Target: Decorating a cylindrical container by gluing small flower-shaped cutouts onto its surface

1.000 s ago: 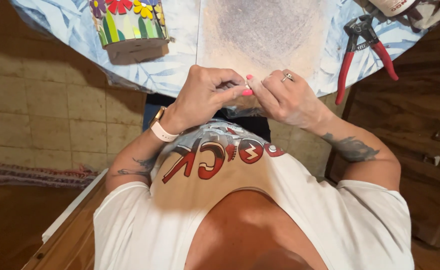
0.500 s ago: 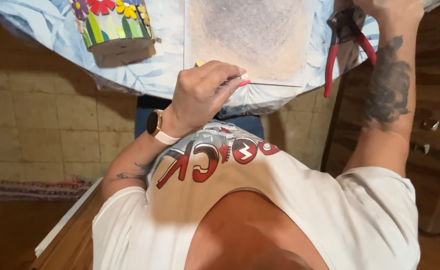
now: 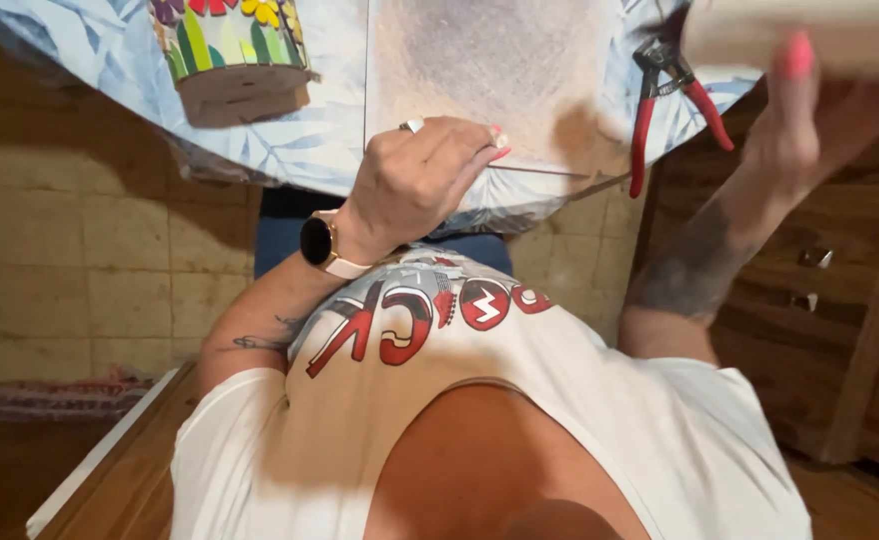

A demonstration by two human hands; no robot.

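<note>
Head cam view, looking straight down over the person's chest at the edge of a desk (image 3: 289, 150) covered with a pale blue leaf-print cloth.

The left hand (image 3: 414, 185) is curled up loosely at the desk edge, a ring on one finger and a smartwatch (image 3: 319, 243) on the wrist. Its pink-nailed fingertips (image 3: 494, 150) rest on the lower edge of a flat pale sheet (image 3: 489, 70), greyish and speckled, that lies in the middle of the desk. The grip is narrow, fingers folded in toward the palm, but I can't tell whether they actually pinch anything small.

The right hand (image 3: 794, 110) is raised up high at the top right, blurry, and its grip is closed on a pale flat board-like piece (image 3: 809, 30) that runs off the frame; a pink nail shows against it.

Just left of that hand, red-handled pliers (image 3: 664, 105) lie on the cloth with the handles hanging over the desk edge.

Top left there's a painted wooden box (image 3: 234, 55) with bright flowers and green leaves, well apart from both hands.
</note>
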